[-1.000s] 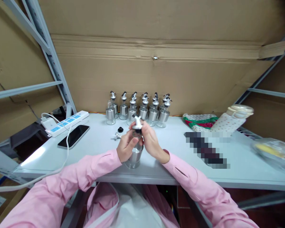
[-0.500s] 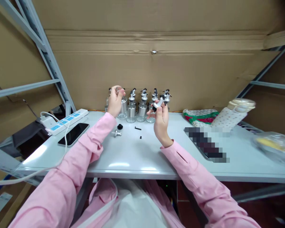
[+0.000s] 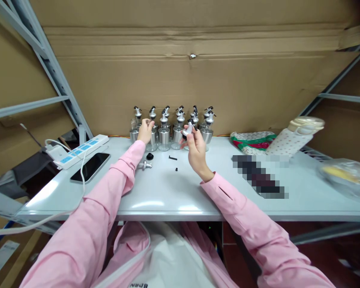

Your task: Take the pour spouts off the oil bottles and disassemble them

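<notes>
My right hand (image 3: 197, 152) is closed around a silver pour spout (image 3: 187, 130) with a black lever and black base, held above the table. My left hand (image 3: 145, 131) pinches the neck of a glass bottle (image 3: 151, 143) with a metal sleeve, standing in the front row; the fingers cover its top. Several similar bottles (image 3: 164, 136) line the back, most fitted with spouts. On the table in front lie a black round stopper (image 3: 150, 156), a loose silver spout piece (image 3: 145, 165), a black lever (image 3: 173, 158) and a tiny black part (image 3: 176, 169).
To the left are a white power strip (image 3: 81, 151), a phone (image 3: 90, 168) and a white cable (image 3: 83, 186). At right stand a dotted tumbler (image 3: 291, 138), a patterned cloth (image 3: 252, 142) and a plastic-wrapped item (image 3: 346, 178). A cardboard wall (image 3: 123, 80) rises behind.
My left hand has come down slightly, with the bottle now standing lower in the front row. My right hand has shifted a little left with the spout. The camera view has moved slightly.
</notes>
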The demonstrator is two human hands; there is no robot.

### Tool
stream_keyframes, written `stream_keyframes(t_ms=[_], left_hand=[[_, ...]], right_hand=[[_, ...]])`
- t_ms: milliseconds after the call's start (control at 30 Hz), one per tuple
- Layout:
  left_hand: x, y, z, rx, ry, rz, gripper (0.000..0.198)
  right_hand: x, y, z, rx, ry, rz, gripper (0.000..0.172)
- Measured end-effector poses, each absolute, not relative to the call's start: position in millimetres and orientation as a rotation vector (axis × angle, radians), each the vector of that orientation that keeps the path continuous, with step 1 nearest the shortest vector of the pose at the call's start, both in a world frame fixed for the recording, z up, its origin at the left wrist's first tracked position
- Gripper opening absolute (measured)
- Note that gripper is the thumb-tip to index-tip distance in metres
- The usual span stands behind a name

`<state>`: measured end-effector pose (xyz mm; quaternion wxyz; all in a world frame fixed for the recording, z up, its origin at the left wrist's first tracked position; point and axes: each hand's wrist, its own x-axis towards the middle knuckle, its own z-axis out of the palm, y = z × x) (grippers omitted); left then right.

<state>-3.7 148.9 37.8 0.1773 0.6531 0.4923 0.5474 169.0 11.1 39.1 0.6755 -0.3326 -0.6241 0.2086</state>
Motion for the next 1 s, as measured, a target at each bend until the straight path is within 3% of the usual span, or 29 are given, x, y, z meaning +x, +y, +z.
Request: stream_keyframes(t_ms=[167, 367, 500, 633, 767, 1000], left_hand=[[-6.9, 153.9, 36.5, 1.882, 1.41, 1.524, 0.023], [-14.3, 150.7, 37.1, 2.034, 1.251, 1.656, 0.048], [-16.5, 108.9, 31.8, 2.092, 1.132, 1.879, 0.038], [-11.9, 50.4, 18.2, 2.373, 1.017, 1.59, 0.036], [-2.4, 15.5, 5.2, 2.718, 1.187, 1.219, 0.038], [-2.4, 10.3, 2.3, 2.893, 1.258, 0.998, 0.026]], right_hand=[[168.3, 10.0, 39.4, -0.748, -1.41, 0.497, 0.044], [172.3, 14.7, 35.4, -0.783, -1.493, 0.555, 0.039], [173.4, 18.8, 30.4, -0.867, -1.583, 0.635, 0.037], [171.1, 18.2, 26.7, -0.844, -1.598, 0.903, 0.038], [167.9, 13.0, 23.8, -0.81, -1.644, 1.055, 0.035], [167.6, 8.6, 22.2, -0.932, -1.926, 0.79, 0.033]])
